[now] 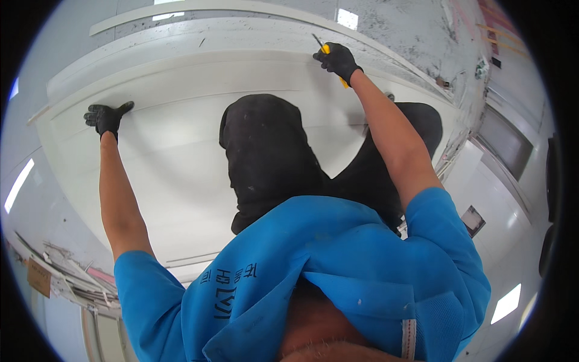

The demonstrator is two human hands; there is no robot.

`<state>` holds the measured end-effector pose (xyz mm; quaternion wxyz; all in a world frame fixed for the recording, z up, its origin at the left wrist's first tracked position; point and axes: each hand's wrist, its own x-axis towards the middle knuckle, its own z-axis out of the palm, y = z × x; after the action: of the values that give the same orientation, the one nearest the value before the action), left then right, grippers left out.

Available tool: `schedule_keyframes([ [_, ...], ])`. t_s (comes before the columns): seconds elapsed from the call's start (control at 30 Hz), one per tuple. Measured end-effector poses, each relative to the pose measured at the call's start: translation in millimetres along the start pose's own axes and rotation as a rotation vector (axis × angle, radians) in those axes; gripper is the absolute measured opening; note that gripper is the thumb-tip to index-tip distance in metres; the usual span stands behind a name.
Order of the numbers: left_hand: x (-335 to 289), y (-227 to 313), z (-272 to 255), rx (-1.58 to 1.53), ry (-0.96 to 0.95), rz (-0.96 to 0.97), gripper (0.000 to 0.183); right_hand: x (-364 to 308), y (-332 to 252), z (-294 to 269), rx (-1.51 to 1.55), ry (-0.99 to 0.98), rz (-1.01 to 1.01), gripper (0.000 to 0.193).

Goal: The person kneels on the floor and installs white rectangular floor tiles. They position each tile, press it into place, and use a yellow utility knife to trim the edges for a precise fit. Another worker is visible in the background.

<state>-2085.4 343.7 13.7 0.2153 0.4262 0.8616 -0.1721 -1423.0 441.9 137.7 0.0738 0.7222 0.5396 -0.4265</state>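
Observation:
A large white panel (175, 145) lies under me, with my bent legs in dark trousers over it. At its far left edge, my left hand (107, 117), in a black glove, rests with thumb and fingers spread, holding nothing. My right hand (339, 61), also gloved in black, is closed around a yellow-handled utility knife (326, 49) near the panel's far edge. The thin dark blade points away from me and to the left. The yellow handle's other end shows below the fist; the middle is hidden by my fingers.
A long white strip (241, 7) lies beyond the panel on a grey floor (410, 27) strewn with dark debris. Scraps and offcuts are piled at the lower left, beside a brown cardboard piece (38, 277). A framed dark square (473, 221) is at the right.

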Motion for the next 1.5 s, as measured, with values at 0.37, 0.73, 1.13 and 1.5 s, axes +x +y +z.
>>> schedule_keyframes([
  [0.37, 18, -6, 11, 0.112, 0.02, 0.037, 0.157, -29, 16, 43, 0.157, -0.013, 0.203, 0.042],
  [0.73, -2, 25, -9, 0.142, -0.034, 0.025, 0.154, -78, -33, -247, -0.232, 0.205, -0.144, 0.034],
  [1.13, -50, 46, -39, -0.167, -0.015, -0.07, 0.15, -61, -242, 35, -0.347, -0.683, -0.445, 0.037],
  [1.5, -71, 59, -58, -0.303, -0.01, -0.1, 0.15, 56, -414, 278, -0.32, -0.441, -1.022, 0.04],
])
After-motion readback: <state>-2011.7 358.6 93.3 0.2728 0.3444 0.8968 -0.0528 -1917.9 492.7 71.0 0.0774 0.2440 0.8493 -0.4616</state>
